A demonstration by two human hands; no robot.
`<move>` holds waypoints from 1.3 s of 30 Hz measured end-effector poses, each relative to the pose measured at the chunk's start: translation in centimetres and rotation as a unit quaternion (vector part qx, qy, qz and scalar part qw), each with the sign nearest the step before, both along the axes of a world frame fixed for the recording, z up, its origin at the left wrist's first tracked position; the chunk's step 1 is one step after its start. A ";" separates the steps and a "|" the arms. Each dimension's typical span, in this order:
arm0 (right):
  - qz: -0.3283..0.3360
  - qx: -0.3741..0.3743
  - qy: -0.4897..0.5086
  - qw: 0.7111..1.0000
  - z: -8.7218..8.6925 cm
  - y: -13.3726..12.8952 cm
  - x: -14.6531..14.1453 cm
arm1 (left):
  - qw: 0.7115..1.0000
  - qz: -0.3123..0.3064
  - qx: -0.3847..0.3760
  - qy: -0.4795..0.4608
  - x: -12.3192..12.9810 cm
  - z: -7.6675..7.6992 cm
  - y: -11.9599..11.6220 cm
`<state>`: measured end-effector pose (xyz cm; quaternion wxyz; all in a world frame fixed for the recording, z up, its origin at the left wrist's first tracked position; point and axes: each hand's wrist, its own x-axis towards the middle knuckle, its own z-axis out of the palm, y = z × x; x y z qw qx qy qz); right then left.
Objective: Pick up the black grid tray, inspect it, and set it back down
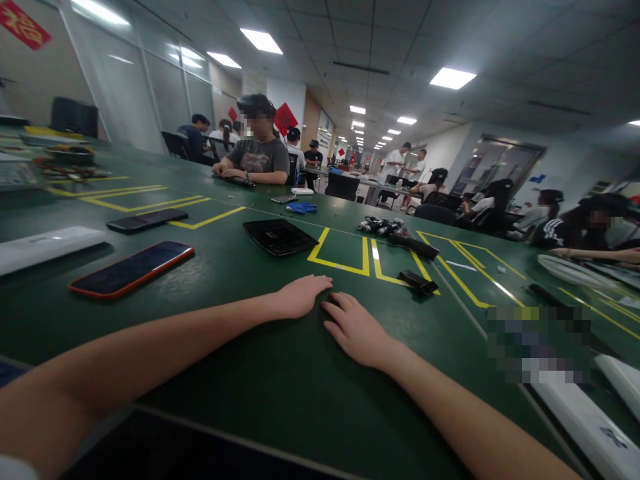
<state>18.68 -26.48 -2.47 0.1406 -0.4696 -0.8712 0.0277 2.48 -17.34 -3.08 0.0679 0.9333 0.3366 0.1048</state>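
Note:
My left hand (303, 295) lies flat on the green table (240, 393) near the middle, palm down, holding nothing. Just to its right, my right hand (356, 328) rests on the tabletop with its fingers apart and nothing in them. The fingertips of both hands are close together. Beyond them sits a flat black tray-like part (278, 237). A small black piece (419, 283) lies to the right, past my right hand. Farther left is a phone with an orange edge (133, 269), and behind it a dark phone (147, 221).
Yellow tape outlines (345, 268) mark the tabletop. Metal-and-black parts (383, 227) and a blue item (301, 208) lie farther back. White long devices lie at the left (50, 248) and right (583, 417). A person (260, 150) sits across the table; several others are beyond.

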 end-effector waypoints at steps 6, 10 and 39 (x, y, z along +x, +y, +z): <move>-0.002 -0.013 0.001 1.000 0.6 0.1 0.5 | 1.000 -0.005 0.008 -0.008 0.0 0.2 0.3; 0.001 -0.007 -0.008 1.000 0.6 0.0 0.3 | 0.999 -0.006 0.034 -0.009 0.0 0.0 0.2; -0.450 0.027 -0.054 0.891 -1.9 7.2 16.6 | 0.988 0.092 0.109 0.053 1.3 2.1 -0.9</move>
